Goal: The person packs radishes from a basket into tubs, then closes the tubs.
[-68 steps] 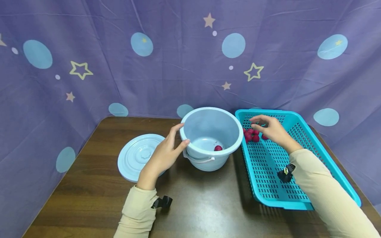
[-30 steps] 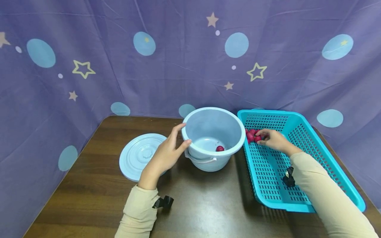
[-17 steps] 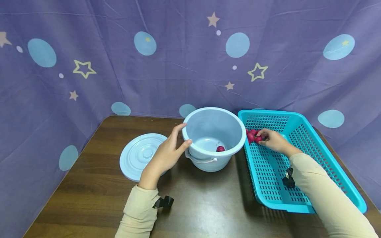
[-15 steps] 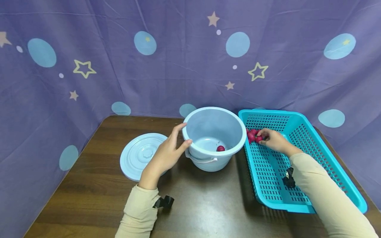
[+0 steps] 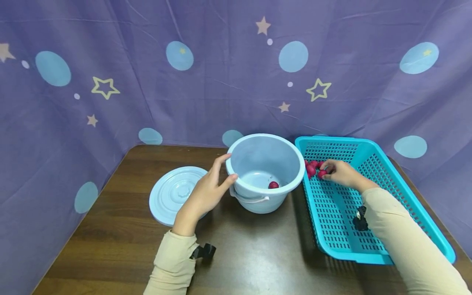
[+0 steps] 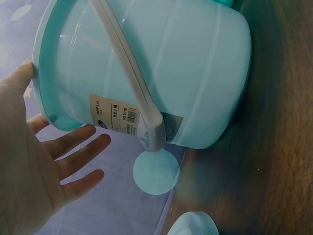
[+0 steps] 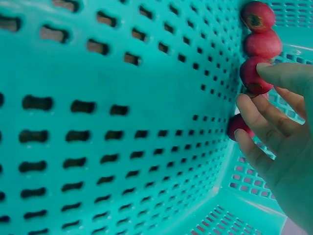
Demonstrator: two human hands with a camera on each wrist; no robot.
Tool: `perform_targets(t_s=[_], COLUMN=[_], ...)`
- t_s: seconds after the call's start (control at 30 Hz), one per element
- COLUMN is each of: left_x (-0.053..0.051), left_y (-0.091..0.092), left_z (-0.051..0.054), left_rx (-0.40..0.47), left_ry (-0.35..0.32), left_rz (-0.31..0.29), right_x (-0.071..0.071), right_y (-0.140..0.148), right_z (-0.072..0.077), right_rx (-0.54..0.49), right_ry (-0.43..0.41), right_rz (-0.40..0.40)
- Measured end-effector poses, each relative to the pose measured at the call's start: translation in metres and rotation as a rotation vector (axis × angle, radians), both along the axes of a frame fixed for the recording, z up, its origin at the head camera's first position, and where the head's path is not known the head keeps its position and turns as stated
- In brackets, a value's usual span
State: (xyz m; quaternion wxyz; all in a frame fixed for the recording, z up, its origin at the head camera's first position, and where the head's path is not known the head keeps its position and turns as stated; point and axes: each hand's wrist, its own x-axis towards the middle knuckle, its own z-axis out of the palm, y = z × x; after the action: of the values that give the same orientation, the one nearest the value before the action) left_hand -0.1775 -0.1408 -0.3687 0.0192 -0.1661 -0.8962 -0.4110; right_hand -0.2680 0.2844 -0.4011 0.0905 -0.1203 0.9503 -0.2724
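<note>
A pale blue bucket point(image 5: 263, 203) stands upright with one red radish point(image 5: 273, 185) at its bottom. My left hand point(image 5: 204, 192) touches its left rim with thumb and index fingertips; in the left wrist view the other fingers are spread beside the bucket's wall. My right hand point(image 5: 342, 174) reaches into the turquoise basket point(image 5: 333, 229) and pinches a small red radish point(image 7: 253, 77) between thumb and fingers. Several more radishes point(image 7: 264, 44) lie against the basket's left side, partly hidden by the hand and rim.
A round pale blue lid point(image 5: 169, 192) lies on the brown wooden table point(image 5: 254, 254), left of the bucket and partly behind my left hand. The bucket's white handle point(image 5: 252, 200) hangs down at the front. A purple patterned curtain point(image 5: 228, 94) closes off the back.
My right hand has lowered from above the radishes and taken hold of one, which has shifted slightly away from the cluster toward me. The left hand stays at the bucket's rim.
</note>
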Motion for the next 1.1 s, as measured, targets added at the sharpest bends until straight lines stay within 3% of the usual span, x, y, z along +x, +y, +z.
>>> perform_targets(t_s=[0.73, 1.1], left_x=[0.000, -0.001], left_y=[-0.001, 0.000], left_z=[0.000, -0.001], left_rx=[-0.004, -0.002], left_ry=[-0.001, -0.016], left_rz=[-0.007, 0.000], right_x=[0.006, 0.019], right_y=[-0.006, -0.025], right_z=[0.048, 0.068], right_rx=[-0.047, -0.078], right_ry=[0.061, 0.129], right_rz=[0.025, 0.078])
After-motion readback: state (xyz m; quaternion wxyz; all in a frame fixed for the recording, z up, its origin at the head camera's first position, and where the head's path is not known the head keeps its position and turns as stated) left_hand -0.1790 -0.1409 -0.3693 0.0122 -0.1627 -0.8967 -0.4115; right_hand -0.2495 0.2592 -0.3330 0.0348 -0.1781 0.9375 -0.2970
